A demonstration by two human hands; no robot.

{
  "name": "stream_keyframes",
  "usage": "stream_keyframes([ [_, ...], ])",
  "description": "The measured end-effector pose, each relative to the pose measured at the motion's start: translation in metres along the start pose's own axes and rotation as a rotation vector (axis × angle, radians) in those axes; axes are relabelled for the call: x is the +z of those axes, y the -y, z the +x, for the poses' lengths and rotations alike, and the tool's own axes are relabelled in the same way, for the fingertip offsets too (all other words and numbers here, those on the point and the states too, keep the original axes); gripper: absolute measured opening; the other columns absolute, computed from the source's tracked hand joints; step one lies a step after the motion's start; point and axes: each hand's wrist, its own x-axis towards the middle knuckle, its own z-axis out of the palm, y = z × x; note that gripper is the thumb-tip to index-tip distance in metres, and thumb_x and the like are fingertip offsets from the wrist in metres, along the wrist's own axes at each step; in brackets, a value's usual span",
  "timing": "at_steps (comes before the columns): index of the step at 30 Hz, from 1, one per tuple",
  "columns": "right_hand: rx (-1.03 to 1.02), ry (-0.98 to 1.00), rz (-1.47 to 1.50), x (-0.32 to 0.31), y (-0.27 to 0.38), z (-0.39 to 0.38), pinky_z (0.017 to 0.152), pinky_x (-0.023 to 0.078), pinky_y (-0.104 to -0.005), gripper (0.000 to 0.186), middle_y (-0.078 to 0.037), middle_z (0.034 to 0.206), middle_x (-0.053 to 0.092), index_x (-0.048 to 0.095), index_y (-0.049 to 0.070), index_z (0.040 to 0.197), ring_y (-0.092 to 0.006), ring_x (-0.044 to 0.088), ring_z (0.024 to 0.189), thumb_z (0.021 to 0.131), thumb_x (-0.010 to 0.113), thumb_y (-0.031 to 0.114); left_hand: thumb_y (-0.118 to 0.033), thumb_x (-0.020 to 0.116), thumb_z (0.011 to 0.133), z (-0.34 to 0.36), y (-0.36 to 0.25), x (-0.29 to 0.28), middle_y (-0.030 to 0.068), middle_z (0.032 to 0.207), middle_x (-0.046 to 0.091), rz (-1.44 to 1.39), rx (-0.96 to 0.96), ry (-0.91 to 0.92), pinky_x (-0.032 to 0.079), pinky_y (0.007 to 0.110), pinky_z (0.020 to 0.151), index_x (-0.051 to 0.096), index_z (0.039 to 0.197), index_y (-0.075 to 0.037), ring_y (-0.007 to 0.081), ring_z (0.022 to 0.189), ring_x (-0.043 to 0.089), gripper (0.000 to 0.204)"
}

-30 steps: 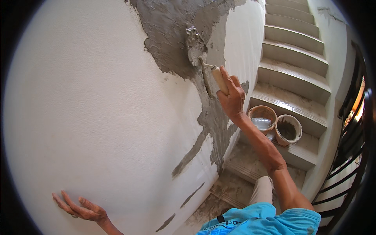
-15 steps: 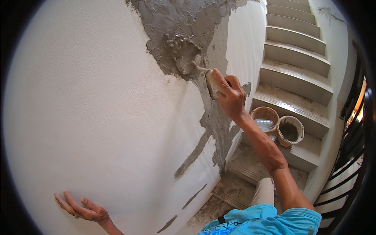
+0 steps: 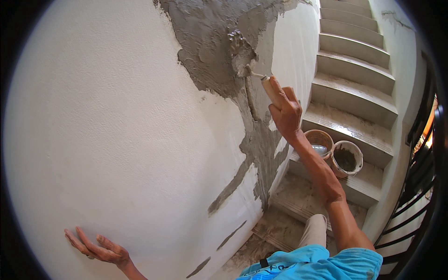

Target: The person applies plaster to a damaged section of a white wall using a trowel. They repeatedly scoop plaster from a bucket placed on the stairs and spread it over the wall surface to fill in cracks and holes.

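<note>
Fingers (image 3: 277, 87) of the right hand (image 3: 287, 114) grip a trowel (image 3: 242, 60) near twelve o'clock over grey plaster (image 3: 207, 51), while the left hand (image 3: 101, 251), loosely spread, is beside the white wall (image 3: 116, 126) near eight o'clock.

Wall (image 3: 116, 140) matt w/ fine tex, plaster (image 3: 210, 51) rough & semi-glossy, trowel handle (image 3: 271, 91) smooth, shirt (image 3: 308, 261) matt cloth.

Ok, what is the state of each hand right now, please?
Left hand: open, holding nothing, at the white wall.
Right hand: closed around the trowel handle.
</note>
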Motion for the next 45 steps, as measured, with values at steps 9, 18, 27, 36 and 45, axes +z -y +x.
stream_keyframes([
  [9, -0.171, -0.013, -0.047, 0.007, 0.033, 0.005, 0.058, 0.055, -0.0348, 0.076, 0.0, 0.084, 0.058, 0.069, 0.03, 0.138, -0.018, 0.064, 0.074, 0.072, 0.073, -0.005, -0.038, 0.034, 0.111, 0.002, -0.003, 0.0, 0.0169, 0.162, 0.037, 0.002, 0.001, -0.006, 0.028, 0.054, 0.126, 0.051, 0.146, -0.005, 0.0326, 0.155, 0.028, 0.051],
  [18, -0.093, -0.03, -0.16, 0.008, -0.01, 0.026, 0.065, 0.056, -0.0394, 0.079, -0.004, 0.085, 0.054, 0.065, 0.029, 0.143, -0.0221, 0.063, 0.076, 0.073, 0.067, -0.009, -0.038, 0.034, 0.112, 0.0, 0.0, 0.001, 0.0164, 0.163, 0.036, 0.002, 0.0, 0.002, 0.027, 0.054, 0.127, 0.05, 0.147, -0.005, 0.0325, 0.155, 0.028, 0.051],
  [27, -0.039, 0.029, -0.044, 0.002, -0.006, 0.025, 0.069, 0.056, -0.0403, 0.081, -0.004, 0.089, 0.058, 0.064, 0.029, 0.145, -0.0238, 0.064, 0.077, 0.072, 0.068, -0.008, -0.037, 0.034, 0.112, 0.004, -0.005, -0.003, 0.0164, 0.162, 0.037, -0.012, -0.004, 0.01, 0.027, 0.054, 0.127, 0.048, 0.149, -0.005, 0.033, 0.155, 0.029, 0.051],
  [36, 0.03, 0.032, -0.142, 0.011, -0.029, 0.033, 0.073, 0.056, -0.0432, 0.082, -0.007, 0.09, 0.058, 0.06, 0.028, 0.148, -0.0276, 0.066, 0.079, 0.073, 0.066, -0.006, -0.034, 0.035, 0.112, 0.003, -0.004, -0.001, 0.0175, 0.163, 0.036, -0.019, 0.018, -0.006, 0.026, 0.054, 0.125, 0.049, 0.148, -0.001, 0.0347, 0.154, 0.03, 0.051],
  [45, 0.168, 0.051, 0.083, 0.013, -0.029, 0.039, 0.081, 0.055, -0.0446, 0.085, -0.014, 0.099, 0.065, 0.056, 0.024, 0.151, -0.0331, 0.068, 0.088, 0.072, 0.065, -0.004, -0.039, 0.033, 0.112, 0.003, -0.001, 0.0, 0.0166, 0.162, 0.037, 0.003, 0.009, -0.003, 0.027, 0.054, 0.127, 0.05, 0.148, -0.006, 0.0319, 0.156, 0.028, 0.051],
])
